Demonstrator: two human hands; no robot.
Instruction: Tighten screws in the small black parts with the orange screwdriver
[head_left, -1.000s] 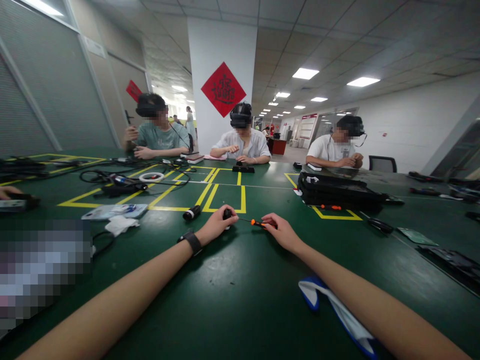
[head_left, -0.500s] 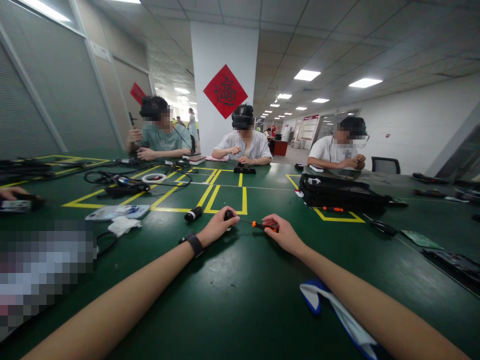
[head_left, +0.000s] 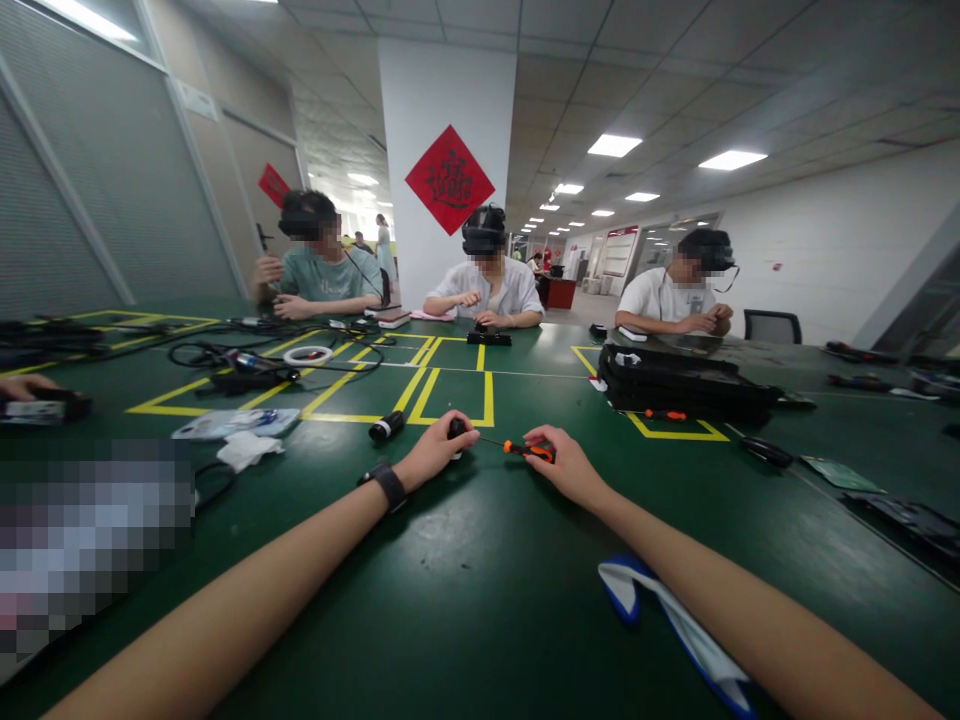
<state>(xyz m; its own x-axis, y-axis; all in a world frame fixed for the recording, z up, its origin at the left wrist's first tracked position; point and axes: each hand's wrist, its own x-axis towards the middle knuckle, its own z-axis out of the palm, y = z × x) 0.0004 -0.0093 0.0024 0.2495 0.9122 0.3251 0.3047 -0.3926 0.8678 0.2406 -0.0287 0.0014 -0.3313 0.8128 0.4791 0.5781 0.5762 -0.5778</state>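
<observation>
My left hand [head_left: 435,447] is closed around a small black cylindrical part [head_left: 456,430] with a pale lower end, held just over the table; the fingers cover much of it. A screwdriver [head_left: 529,452] with an orange and black handle lies in the fingers of my right hand [head_left: 568,466]. Its thin shaft points left and reaches to the black part; whether the tip touches it is too small to tell. Left of my left hand, a black cylinder with a white band [head_left: 386,427] rests on the green table [head_left: 457,620].
A black case [head_left: 682,385] and a second orange screwdriver [head_left: 666,415] are at right. Crumpled tissue [head_left: 249,450], a plastic bag [head_left: 236,424] and tangled cables [head_left: 240,362] lie at left. Blue-edged white cloth [head_left: 675,620] is by my right forearm. Several people sit around the table.
Both hands stay nearly where they were, with the black part and the screwdriver still held. The view has shifted very slightly.
</observation>
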